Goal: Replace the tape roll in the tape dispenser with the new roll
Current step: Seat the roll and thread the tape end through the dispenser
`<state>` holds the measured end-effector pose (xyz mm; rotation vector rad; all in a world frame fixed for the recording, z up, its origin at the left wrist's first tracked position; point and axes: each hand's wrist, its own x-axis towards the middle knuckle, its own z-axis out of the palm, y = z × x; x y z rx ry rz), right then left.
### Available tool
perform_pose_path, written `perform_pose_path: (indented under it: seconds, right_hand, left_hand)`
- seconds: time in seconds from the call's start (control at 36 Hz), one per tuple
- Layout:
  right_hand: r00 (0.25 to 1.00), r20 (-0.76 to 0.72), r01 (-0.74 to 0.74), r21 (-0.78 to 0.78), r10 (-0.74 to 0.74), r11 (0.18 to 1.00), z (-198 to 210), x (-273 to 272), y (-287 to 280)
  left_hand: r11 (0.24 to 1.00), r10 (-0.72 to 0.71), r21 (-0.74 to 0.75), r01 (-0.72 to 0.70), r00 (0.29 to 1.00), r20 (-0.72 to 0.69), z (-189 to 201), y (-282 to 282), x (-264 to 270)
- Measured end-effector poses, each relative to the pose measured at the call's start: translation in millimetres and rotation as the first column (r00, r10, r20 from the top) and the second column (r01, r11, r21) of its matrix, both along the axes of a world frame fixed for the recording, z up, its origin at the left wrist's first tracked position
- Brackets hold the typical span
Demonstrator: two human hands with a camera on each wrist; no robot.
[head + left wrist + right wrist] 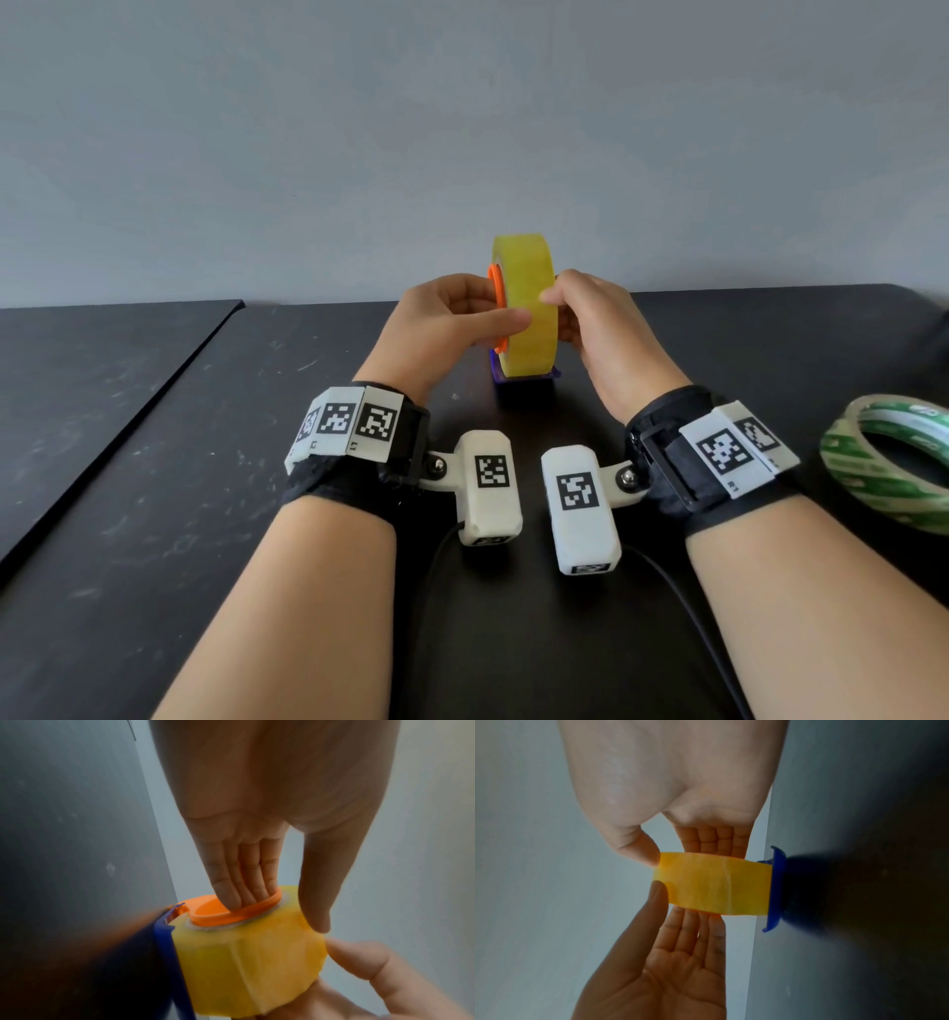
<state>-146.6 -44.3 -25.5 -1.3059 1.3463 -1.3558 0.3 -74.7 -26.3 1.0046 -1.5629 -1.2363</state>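
A yellow tape roll (529, 288) on an orange hub (495, 303) stands upright, its lower edge at the top of the blue dispenser (524, 390) on the black table. My left hand (462, 316) holds the roll from the left: straight fingers (246, 882) press into the orange hub (218, 915) and the thumb lies on the yellow band (244, 963). My right hand (585, 318) pinches it from the right, thumb on the band (718, 886) and fingers behind the far face. The dispenser's blue edge (775, 888) touches the roll. Whether the hub sits in its slots is hidden.
A green-and-white tape roll (888, 462) lies flat on the black table (205, 488) at the right, beside my right wrist. A grey wall stands close behind the dispenser. A seam runs diagonally across the table's left side.
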Motion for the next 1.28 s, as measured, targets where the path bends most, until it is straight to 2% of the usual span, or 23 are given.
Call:
perform_pose_path:
  seconds: [0.28,0.86,1.03,1.28]
  right_hand:
    - [0.997,-0.07,-0.016,0.008,0.017,1.0,-0.5,-1.0,0.1]
    - [1.0,0.0,0.016,0.002,-0.016,1.0,-2.4,-1.0,-3.2]
    - [0.998,-0.053,-0.04,-0.023,0.039,0.999,-3.3,0.8,-0.6]
    - [0.995,-0.092,-0.026,-0.016,0.024,1.0,-4.0,0.5,-3.9]
  left_hand:
    - [1.0,-0.012,-0.007,0.012,1.0,0.016,-0.8,-0.7,3.7]
    - [0.999,0.026,-0.031,-0.027,1.0,-0.014,-0.7,0.9,-1.4]
    - [0.993,0.112,-0.036,-0.114,0.992,-0.057,-1.4,-1.7,-2.8]
    - [0.997,0.08,-0.011,-0.081,0.995,-0.065,-4.2,-6.0,-2.1]
